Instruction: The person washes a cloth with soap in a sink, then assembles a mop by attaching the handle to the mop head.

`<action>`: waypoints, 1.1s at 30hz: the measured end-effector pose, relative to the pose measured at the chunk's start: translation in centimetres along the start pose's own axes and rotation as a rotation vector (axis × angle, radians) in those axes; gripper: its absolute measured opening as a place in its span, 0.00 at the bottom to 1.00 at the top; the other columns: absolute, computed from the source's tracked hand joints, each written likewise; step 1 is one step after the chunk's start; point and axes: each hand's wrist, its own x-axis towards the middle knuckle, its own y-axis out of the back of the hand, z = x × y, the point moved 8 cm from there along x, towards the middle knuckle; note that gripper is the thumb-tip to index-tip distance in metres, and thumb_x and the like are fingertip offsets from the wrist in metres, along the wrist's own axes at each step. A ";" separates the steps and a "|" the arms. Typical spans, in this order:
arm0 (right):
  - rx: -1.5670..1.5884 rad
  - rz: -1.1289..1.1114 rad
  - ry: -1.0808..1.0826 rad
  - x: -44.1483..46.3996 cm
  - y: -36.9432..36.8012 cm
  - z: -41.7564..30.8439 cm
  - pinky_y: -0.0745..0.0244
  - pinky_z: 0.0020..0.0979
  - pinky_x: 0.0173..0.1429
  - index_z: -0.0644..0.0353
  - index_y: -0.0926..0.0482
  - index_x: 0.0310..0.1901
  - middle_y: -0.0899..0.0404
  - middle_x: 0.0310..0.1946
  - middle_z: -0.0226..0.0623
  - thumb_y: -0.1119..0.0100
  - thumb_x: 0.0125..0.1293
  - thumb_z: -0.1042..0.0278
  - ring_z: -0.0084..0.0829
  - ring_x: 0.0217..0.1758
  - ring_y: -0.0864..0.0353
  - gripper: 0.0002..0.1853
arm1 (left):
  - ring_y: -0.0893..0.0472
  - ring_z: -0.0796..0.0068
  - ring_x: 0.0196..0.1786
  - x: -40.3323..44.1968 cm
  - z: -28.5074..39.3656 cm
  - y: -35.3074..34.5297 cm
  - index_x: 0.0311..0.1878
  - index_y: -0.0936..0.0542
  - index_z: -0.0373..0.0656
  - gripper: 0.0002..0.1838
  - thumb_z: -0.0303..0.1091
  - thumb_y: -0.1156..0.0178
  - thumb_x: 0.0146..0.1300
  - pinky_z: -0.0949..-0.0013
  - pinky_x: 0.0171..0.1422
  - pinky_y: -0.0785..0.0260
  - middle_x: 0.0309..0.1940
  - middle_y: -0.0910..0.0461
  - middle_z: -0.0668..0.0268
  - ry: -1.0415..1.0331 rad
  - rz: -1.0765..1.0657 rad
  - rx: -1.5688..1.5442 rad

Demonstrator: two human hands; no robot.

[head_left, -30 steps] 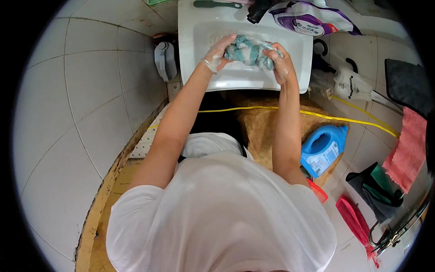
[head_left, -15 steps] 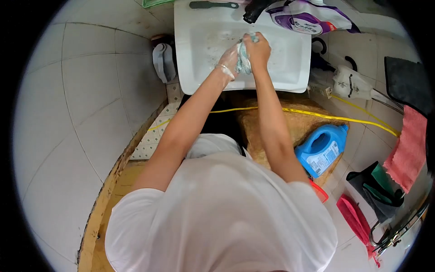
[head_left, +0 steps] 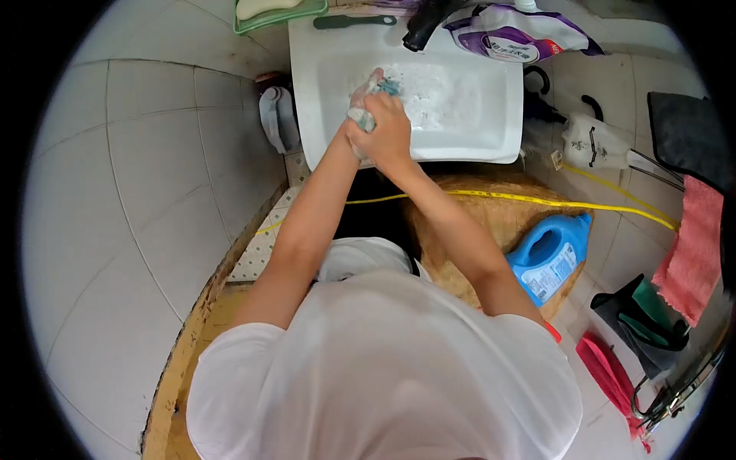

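Observation:
Over the left part of the white sink point(head_left: 491, 115), my right hand point(head_left: 385, 129) is wrapped round a wet blue-green and white cloth point(head_left: 362, 119) and presses it against the wrist and palm of my left hand point(head_left: 362, 96). More of the cloth shows beyond the knuckles. My left hand lies largely under my right hand and the cloth, with its fingertips pointing up and its grip hidden. Suds dot the sink bottom.
A green-handled tool point(head_left: 354, 21), a black faucet point(head_left: 422, 24) and a purple-white detergent pouch point(head_left: 510, 34) lie along the sink's back edge. Soap rests in a green dish point(head_left: 314, 9). A blue jug point(head_left: 548, 253) stands at right below a yellow hose point(head_left: 537, 201).
My hands have come together and moved left, with my right hand now over my left wrist. The cloth, stretched between both hands earlier, is bunched up. The view has shifted slightly.

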 end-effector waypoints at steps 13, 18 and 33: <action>0.105 0.003 -0.454 2.9 0.7 4.8 0.29 0.39 0.44 0.61 0.25 0.36 0.22 0.34 0.48 0.37 0.47 0.60 0.47 0.39 0.23 0.18 | 0.22 0.68 0.43 -3.2 -0.6 -0.6 0.47 0.25 0.45 0.15 0.44 0.49 0.64 0.64 0.47 0.26 0.40 0.22 0.63 0.017 0.672 0.339; 0.077 0.014 -0.329 2.5 -0.2 4.2 0.28 0.36 0.43 0.63 0.24 0.36 0.21 0.33 0.49 0.37 0.47 0.60 0.46 0.38 0.21 0.17 | 0.21 0.69 0.41 -2.0 -0.2 -0.2 0.44 0.24 0.44 0.10 0.37 0.47 0.63 0.64 0.46 0.26 0.37 0.22 0.65 0.031 0.249 -0.024; 0.029 0.096 -0.246 2.8 1.0 4.7 0.28 0.38 0.35 0.61 0.23 0.34 0.22 0.25 0.49 0.37 0.47 0.57 0.46 0.29 0.21 0.17 | 0.21 0.69 0.36 -2.2 -0.9 0.7 0.42 0.25 0.44 0.08 0.34 0.45 0.61 0.67 0.40 0.26 0.36 0.23 0.65 -0.017 0.551 0.297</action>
